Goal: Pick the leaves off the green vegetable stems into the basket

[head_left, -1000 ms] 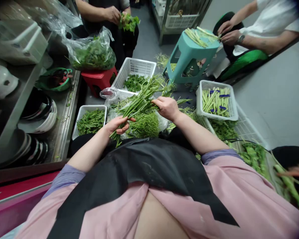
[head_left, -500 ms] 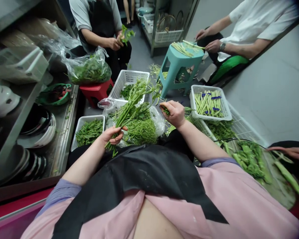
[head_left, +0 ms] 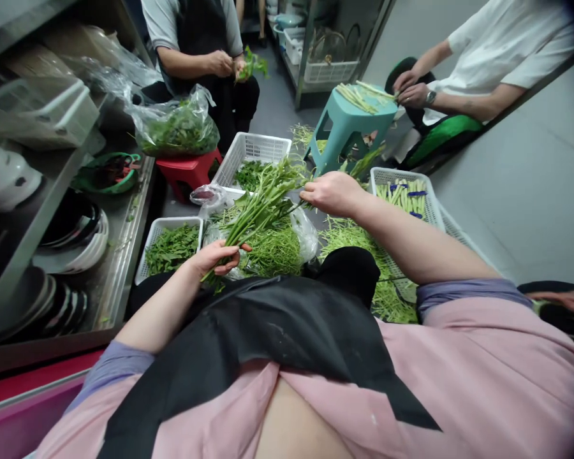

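A bunch of long green stems [head_left: 256,207] with leafy tops slants up and to the right, its lower ends wrapped by the fingers of my left hand [head_left: 219,257]. My right hand [head_left: 332,193] is closed at the bunch's leafy tips, pinching thin greens; leaves stick out behind it on the far side. Below the bunch lies a heap of thin green stems [head_left: 275,252] in a clear plastic bag. To its left a white basket [head_left: 142,271] holds loose leaves. Behind the bunch is another white basket [head_left: 229,167] with some leaves in it.
Trimmings [head_left: 347,239] lie on the right. A red stool [head_left: 186,171] bears a bag of greens; a teal stool [head_left: 347,124] bears stalks. A basket [head_left: 433,204] of tied stalks stands at right. Metal shelves [head_left: 124,236] run along the left. Two people sit opposite; another person's hand shows at right.
My right hand has moved up and slightly left to the bunch's tips, its elbow swinging outward. My left hand still holds the bunch. The view has shifted slightly.
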